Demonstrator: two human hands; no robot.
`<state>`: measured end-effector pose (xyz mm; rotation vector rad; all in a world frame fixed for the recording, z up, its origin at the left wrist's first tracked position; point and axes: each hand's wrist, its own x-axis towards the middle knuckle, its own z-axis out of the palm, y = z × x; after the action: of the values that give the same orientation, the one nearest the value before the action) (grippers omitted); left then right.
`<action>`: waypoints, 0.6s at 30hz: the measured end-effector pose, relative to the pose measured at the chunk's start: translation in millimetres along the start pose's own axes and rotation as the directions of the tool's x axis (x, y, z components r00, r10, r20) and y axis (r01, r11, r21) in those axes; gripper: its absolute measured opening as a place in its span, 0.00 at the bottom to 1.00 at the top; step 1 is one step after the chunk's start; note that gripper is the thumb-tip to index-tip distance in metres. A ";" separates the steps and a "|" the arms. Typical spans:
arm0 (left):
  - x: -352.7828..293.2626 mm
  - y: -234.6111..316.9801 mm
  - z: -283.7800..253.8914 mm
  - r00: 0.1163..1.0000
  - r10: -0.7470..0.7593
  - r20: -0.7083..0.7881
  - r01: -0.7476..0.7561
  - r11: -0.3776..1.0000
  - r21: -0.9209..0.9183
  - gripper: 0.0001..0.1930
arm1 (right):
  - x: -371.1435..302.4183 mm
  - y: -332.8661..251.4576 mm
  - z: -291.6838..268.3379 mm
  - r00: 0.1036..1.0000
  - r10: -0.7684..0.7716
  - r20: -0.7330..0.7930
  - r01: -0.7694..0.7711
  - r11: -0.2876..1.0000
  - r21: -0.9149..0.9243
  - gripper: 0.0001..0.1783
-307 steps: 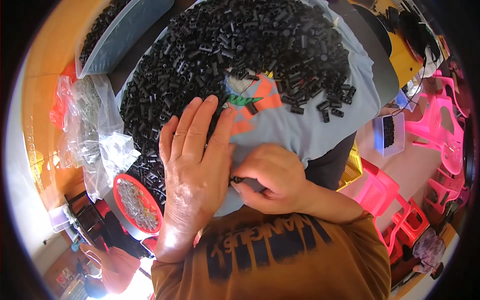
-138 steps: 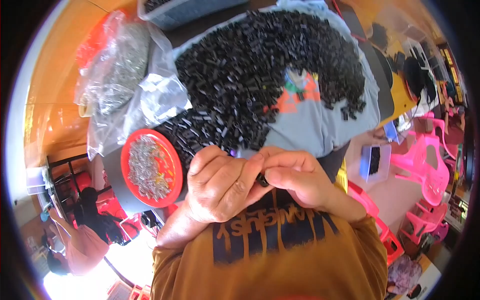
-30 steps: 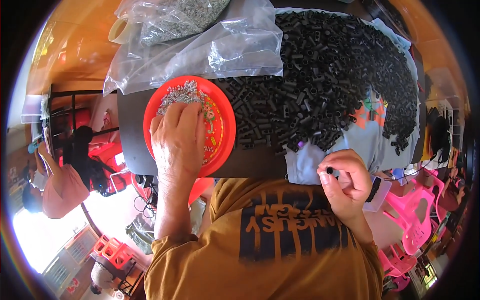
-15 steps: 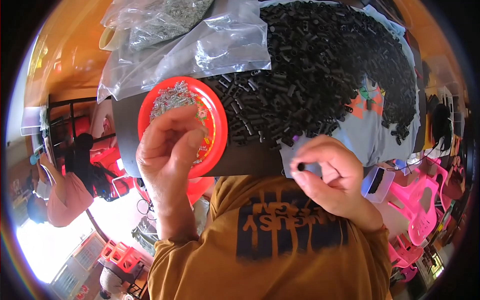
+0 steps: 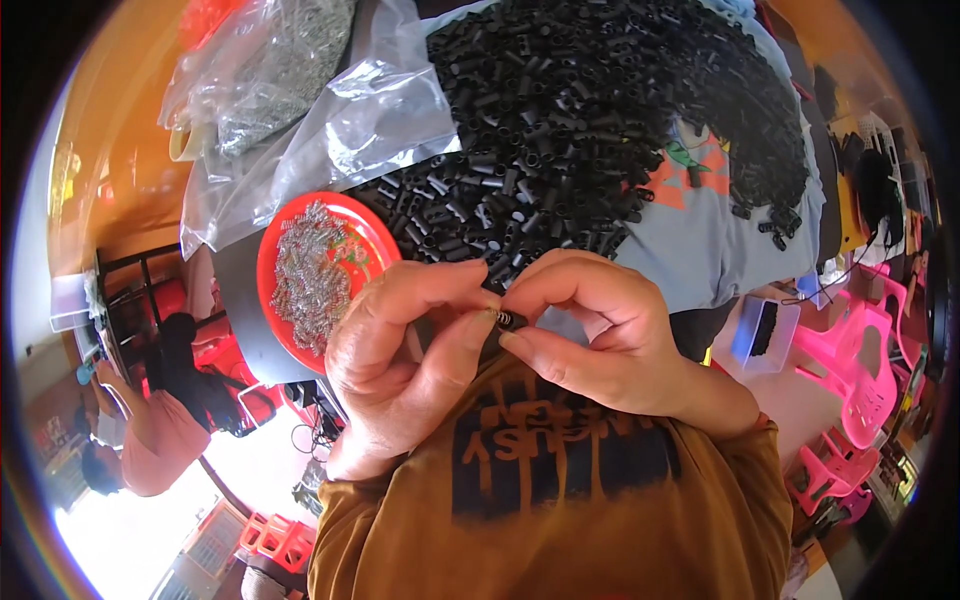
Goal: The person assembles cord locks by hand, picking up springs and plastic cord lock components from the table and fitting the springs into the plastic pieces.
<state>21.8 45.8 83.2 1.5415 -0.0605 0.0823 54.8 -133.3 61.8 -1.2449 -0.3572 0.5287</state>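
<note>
Between my two hands, in front of my chest, a small metal spring [image 5: 504, 318] meets the open end of a short black plastic tube [image 5: 517, 321]. My left hand [image 5: 405, 350] is closed, pinching the spring between thumb and index finger. With thumb and index finger my right hand [image 5: 600, 335] pinches the black tube, most of which the fingers hide. The spring seems to be partly at the tube's mouth; how deep it sits I cannot tell. Beyond my left hand, a red plate [image 5: 377, 225] bears many loose metal springs [image 5: 312, 275].
A large heap of black plastic tubes [image 5: 560, 110] covers the table on a light blue cloth [image 5: 700, 260]. Clear plastic bags [image 5: 370, 110] with springs lie at the far left. A clear bin [image 5: 765, 335] and pink chairs [image 5: 850, 350] stand right. Another person [image 5: 150, 440] is at the left.
My hands have come together in the middle, bringing the spring to the black tube. My left hand has left its place over the red plate. The whole view has shifted a little.
</note>
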 end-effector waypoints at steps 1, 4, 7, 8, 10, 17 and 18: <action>0.9 0.1 1.8 0.999 0.036 0.017 -0.038 0.995 0.091 0.16 | -1.2 2.4 -1.1 1.000 -0.006 -0.011 0.006 1.000 0.001 0.10; 6.2 -6.0 10.7 0.988 0.147 0.055 -0.155 0.963 0.221 0.16 | -2.5 9.6 -4.5 0.965 -0.233 -0.118 0.218 0.968 -0.125 0.10; 11.1 -7.8 18.3 0.934 0.318 0.166 -0.358 0.791 0.496 0.19 | -7.4 8.1 -13.0 0.939 -0.323 -0.114 0.282 0.918 -0.279 0.11; 11.8 -8.6 21.8 0.924 0.337 0.184 -0.382 0.769 0.512 0.19 | -9.2 9.7 -14.9 0.930 -0.344 -0.128 0.295 0.908 -0.296 0.11; 10.8 -9.9 27.1 0.915 0.345 0.208 -0.401 0.731 0.553 0.20 | -13.8 11.9 -19.1 0.930 -0.339 -0.141 0.290 0.914 -0.284 0.10; 20.7 -9.7 46.9 0.903 0.303 0.304 -0.427 0.700 0.573 0.16 | -31.6 13.4 -49.4 0.875 -0.430 -0.221 0.332 0.867 -0.373 0.10; 24.4 -10.7 50.1 0.900 0.301 0.314 -0.432 0.700 0.569 0.16 | -34.6 14.7 -56.4 0.850 -0.475 -0.230 0.344 0.829 -0.440 0.11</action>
<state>47.6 -4.2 76.3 2.1958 -0.5596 0.2956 53.4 -194.3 32.4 -1.5523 -0.4453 -0.1454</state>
